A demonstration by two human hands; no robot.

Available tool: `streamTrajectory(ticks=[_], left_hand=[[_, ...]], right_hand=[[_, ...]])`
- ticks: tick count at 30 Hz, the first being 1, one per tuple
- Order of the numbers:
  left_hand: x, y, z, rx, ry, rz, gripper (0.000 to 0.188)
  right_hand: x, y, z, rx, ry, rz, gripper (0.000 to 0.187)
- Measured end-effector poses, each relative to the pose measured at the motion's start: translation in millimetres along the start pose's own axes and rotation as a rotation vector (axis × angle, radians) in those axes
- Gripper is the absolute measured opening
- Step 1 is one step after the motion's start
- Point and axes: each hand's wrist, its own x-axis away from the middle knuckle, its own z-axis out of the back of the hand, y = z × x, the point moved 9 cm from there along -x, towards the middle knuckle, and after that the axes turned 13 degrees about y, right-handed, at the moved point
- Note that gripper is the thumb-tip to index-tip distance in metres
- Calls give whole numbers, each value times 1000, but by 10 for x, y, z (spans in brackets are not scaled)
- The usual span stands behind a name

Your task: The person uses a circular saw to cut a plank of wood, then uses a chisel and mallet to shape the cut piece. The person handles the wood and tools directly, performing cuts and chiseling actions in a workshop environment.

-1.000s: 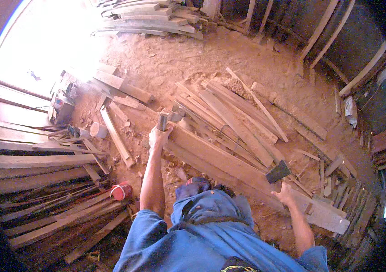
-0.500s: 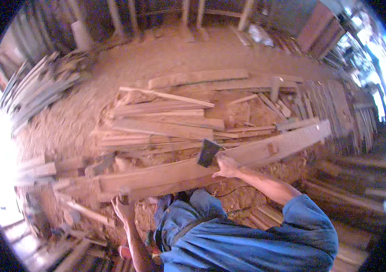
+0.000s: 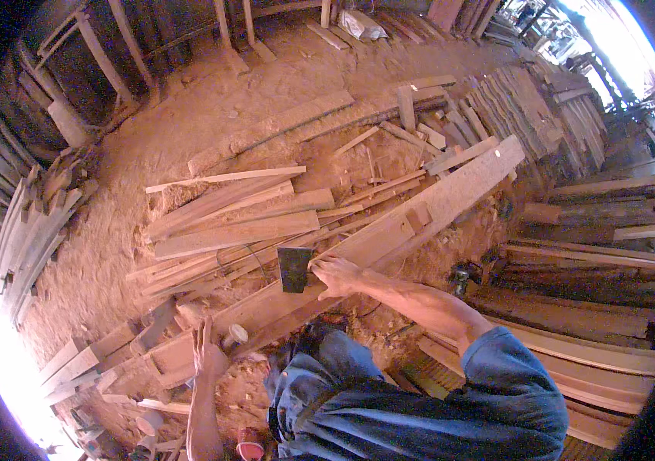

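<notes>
On a long plank amid scattered lumber, a person works with a dark flat tool.

The right hand is closed around the tool, holding it against the plank's near edge. The left hand, fingers spread and grasping nothing, rests flat on the plank's lower end, beside a small white cup.

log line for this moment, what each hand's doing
right hand: gripping dark flat tool on long plank | left hand: open, resting on plank's near end | around: loose boards, sawdust floor
</notes>
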Motion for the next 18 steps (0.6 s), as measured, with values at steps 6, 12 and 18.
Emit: streamTrajectory(ticks=[6, 12, 18], left_hand=[[207, 42, 24, 126, -10, 50, 90], [492, 12, -129, 144, -65, 98, 85], [181, -79, -60, 143, 3, 168, 89]], right_hand=[[366, -290, 144, 77, -30, 67, 77], [611, -370, -65, 27, -52, 63, 75], [150, -155, -173, 15, -108, 54, 74]])
